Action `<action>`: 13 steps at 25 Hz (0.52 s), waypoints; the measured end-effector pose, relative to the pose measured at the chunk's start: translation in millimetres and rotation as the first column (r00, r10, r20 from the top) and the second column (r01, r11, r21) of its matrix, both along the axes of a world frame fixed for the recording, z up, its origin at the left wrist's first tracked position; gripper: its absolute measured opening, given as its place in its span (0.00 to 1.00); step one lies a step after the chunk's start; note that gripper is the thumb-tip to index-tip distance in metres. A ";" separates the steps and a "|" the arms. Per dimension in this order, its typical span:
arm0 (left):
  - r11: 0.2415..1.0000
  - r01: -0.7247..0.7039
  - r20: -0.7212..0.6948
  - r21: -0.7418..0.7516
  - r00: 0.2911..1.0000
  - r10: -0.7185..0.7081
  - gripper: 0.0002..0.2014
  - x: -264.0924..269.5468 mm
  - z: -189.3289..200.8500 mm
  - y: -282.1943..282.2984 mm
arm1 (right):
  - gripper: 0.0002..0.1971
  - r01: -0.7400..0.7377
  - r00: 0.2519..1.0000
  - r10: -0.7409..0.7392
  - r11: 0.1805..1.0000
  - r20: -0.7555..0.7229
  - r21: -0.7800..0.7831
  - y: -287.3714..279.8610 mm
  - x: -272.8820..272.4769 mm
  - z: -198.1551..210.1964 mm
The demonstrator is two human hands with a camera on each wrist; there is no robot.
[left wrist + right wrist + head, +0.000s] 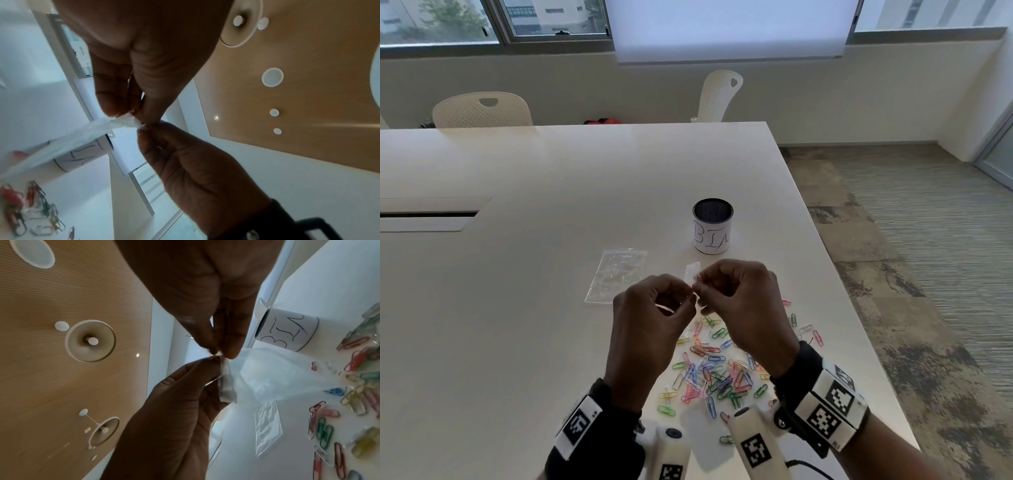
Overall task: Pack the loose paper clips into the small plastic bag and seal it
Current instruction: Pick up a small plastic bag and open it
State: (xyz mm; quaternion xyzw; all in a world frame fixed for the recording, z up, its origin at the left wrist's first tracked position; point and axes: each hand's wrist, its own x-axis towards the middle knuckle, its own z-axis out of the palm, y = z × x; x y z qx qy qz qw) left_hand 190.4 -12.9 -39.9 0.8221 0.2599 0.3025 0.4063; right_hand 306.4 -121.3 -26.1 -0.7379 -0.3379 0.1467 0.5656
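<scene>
Both hands are raised over the white table (551, 205), fingertips meeting. My left hand (687, 298) and right hand (701, 290) each pinch the top edge of a small clear plastic bag (692, 272). In the left wrist view the left hand (131, 112) and right hand (145, 129) grip the rim while the bag (61, 142) trails off to the left. From the right wrist, the bag (277, 374) hangs from the right hand (222, 353) and left hand (213, 367). Several coloured paper clips (715, 370) lie loose on the table beneath the hands.
A second clear plastic bag (616, 274) lies flat on the table left of the hands. A black mesh cup (712, 226) with a white label marked BIN stands just behind them. The table's right edge (842, 291) is close. White chairs stand beyond the far side.
</scene>
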 end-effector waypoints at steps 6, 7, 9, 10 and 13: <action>0.984 -0.150 0.021 0.096 0.989 0.149 0.08 2.4 3.2 1.8 | 0.01 0.050 0.986 -0.030 0.992 0.161 -0.119 2.8 10.9 2.3; 0.979 -0.171 0.022 0.109 0.985 0.170 0.08 2.1 4.3 3.2 | 0.01 0.069 0.976 -0.037 0.987 0.216 -0.142 2.0 12.3 2.7; 0.975 -0.184 0.029 0.126 0.983 0.182 0.07 2.1 6.6 3.2 | 0.05 0.113 0.956 -0.063 0.980 0.285 -0.163 1.3 11.8 3.2; 0.975 -0.179 0.036 0.135 0.984 0.175 0.07 2.6 7.2 1.6 | 0.07 0.120 0.954 -0.068 0.979 0.291 -0.165 1.7 9.7 3.3; 0.973 -0.158 0.056 0.166 0.987 0.151 0.06 5.0 6.7 -6.0 | 0.14 0.056 0.983 -0.021 0.980 0.180 -0.189 5.3 0.1 2.3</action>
